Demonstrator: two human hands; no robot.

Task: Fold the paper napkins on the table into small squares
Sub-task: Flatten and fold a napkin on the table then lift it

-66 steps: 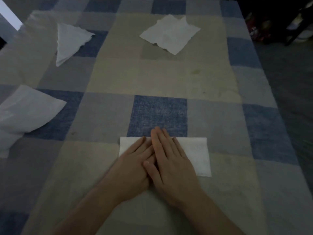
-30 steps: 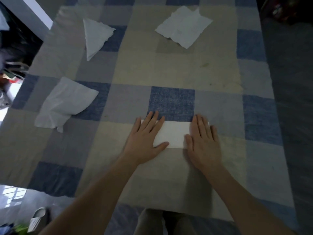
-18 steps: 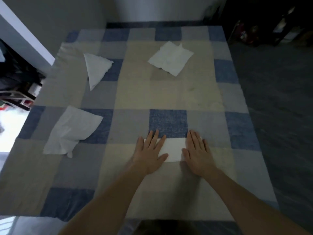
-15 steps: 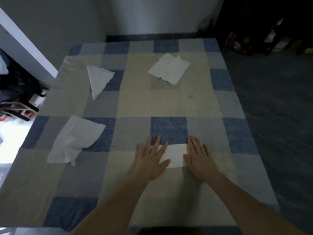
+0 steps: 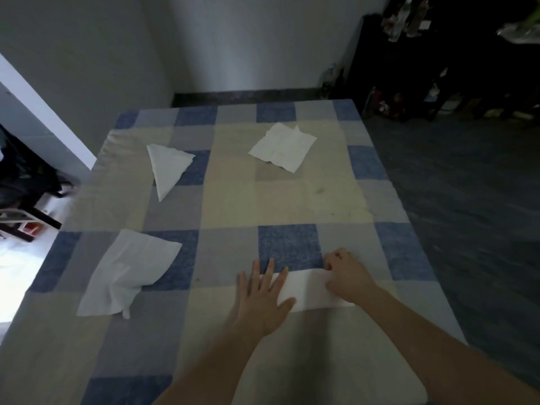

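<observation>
The right hand [image 5: 346, 277] is curled at the right end of the folded napkin [image 5: 306, 290], its fingertips bent down onto the far right corner as if that edge is being pinched up; whether paper is actually caught between the fingers cannot be told. The left hand [image 5: 263, 293] is laid flat with fingers spread, and the left end of the same strip is pressed down under it. The napkin is seen as a narrow white rectangle lying across the near part of the worktop [image 5: 286, 200], on the checked cloth, between the two hands.

The step in hand is judged to be the fold of this rectangle in half, right end over left, so that a small square is made. It is best done if the right edge is lifted cleanly, carried over and matched corner to corner with the left edge, while the strip is kept from sliding by the flat left hand. The crease should then be pressed out from the middle.

Three more napkins are left unfolded: a crumpled napkin [image 5: 128, 273] at the left, a triangular napkin [image 5: 168, 168] farther back, and an open napkin [image 5: 282, 147] at the far middle.
</observation>
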